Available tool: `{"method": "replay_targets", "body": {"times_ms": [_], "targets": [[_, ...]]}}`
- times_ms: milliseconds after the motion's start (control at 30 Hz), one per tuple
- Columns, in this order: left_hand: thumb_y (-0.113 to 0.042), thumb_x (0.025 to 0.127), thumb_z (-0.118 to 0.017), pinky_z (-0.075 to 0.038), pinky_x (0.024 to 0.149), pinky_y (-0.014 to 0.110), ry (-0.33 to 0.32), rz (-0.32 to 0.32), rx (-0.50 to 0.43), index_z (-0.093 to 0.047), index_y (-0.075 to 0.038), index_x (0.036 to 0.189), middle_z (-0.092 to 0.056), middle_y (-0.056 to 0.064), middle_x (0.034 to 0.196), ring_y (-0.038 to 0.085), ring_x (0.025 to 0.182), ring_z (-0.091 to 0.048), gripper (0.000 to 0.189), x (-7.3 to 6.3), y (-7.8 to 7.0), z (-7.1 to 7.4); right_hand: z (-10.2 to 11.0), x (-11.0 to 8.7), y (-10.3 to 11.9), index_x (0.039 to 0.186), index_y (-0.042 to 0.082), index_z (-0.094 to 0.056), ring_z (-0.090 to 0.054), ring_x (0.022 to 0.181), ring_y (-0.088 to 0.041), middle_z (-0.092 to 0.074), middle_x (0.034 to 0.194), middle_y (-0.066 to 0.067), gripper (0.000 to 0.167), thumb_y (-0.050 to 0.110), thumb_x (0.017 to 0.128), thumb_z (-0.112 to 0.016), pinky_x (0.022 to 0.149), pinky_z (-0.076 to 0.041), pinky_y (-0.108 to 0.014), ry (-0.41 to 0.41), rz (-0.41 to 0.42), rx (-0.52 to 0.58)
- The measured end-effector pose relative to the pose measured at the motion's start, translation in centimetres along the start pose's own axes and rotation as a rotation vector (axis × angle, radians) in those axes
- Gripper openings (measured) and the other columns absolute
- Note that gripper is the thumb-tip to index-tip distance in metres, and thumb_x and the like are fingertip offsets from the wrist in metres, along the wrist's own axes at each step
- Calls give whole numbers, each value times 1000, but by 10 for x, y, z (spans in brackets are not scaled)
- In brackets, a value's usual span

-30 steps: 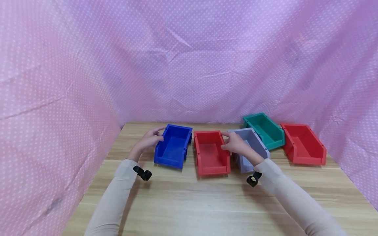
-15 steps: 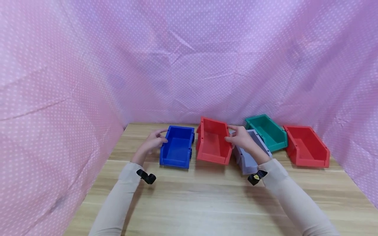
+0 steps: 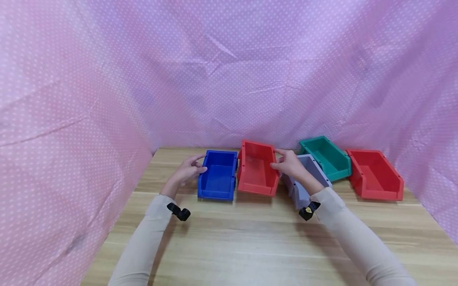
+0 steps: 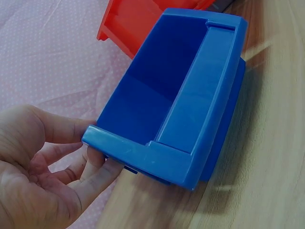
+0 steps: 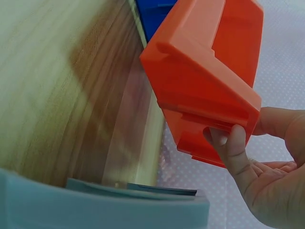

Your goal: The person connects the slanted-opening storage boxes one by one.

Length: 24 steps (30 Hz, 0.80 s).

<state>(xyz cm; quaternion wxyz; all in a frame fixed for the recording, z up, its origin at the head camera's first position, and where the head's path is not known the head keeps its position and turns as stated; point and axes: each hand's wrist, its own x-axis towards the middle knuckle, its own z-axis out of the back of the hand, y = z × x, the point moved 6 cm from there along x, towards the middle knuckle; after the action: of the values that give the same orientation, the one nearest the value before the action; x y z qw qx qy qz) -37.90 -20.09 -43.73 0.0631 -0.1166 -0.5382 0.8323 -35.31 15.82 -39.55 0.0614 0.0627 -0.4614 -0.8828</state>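
Observation:
In the head view my left hand (image 3: 187, 171) grips the left side wall of an open-fronted blue storage bin (image 3: 218, 178). The left wrist view shows the thumb and fingers (image 4: 99, 183) pinching that wall's edge. Just right of it, my right hand (image 3: 290, 165) holds a red storage bin (image 3: 257, 171) by its right wall. This red bin is raised off the table and slightly tilted, close beside the blue one; whether they touch, I cannot tell. In the right wrist view the fingers (image 5: 237, 148) curl under its rim. Both bins look empty.
A grey bin (image 3: 302, 192) stands under my right forearm, partly hidden. Behind it sits a green bin (image 3: 329, 159), with a second red bin (image 3: 375, 176) at the right. Pink dotted cloth (image 3: 229, 79) hangs behind the wooden table (image 3: 243, 246).
My right hand has lifted the red bin off the table, bringing it nearer the blue bin. The blue bin has turned straighter in my left hand. The head view has shifted slightly.

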Motion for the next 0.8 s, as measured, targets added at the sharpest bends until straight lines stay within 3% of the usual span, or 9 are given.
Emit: {"method": "replay_targets", "body": {"times_ms": [233, 433, 633, 800], "targets": [[-8, 99, -64, -47, 81, 27, 2, 29, -21, -38, -15, 159, -52, 6, 101, 18, 93, -52, 65, 0, 2, -1, -3, 1, -3, 158, 2, -34, -66, 67, -19, -70, 102, -24, 75, 9, 93, -71, 74, -62, -42, 1, -7, 21], [-8, 100, -63, -44, 74, 25, -15, 13, -9, -38, -14, 158, -52, 5, 99, 17, 89, -51, 64, 0, 2, -1, -4, -1, 0, 157, 1, -36, -66, 65, -18, -69, 100, -24, 73, 7, 93, -71, 72, -62, -39, 1, -12, 30], [-11, 100, -63, -48, 84, 30, -9, 25, -8, -37, -16, 159, -53, 8, 103, 19, 95, -54, 64, -2, 4, -1, -6, -4, -2, 158, 5, -36, -67, 69, -21, -70, 101, -21, 75, 10, 93, -72, 78, -61, -47, 5, -16, 13], [-13, 101, -63, -49, 86, 31, -15, 18, 28, -38, -18, 159, -57, 11, 106, 21, 97, -56, 63, -3, 2, 0, -8, -4, -3, 157, 5, -36, -67, 66, -20, -70, 97, -21, 74, 10, 93, -72, 77, -61, -47, -1, -21, -2]]}}
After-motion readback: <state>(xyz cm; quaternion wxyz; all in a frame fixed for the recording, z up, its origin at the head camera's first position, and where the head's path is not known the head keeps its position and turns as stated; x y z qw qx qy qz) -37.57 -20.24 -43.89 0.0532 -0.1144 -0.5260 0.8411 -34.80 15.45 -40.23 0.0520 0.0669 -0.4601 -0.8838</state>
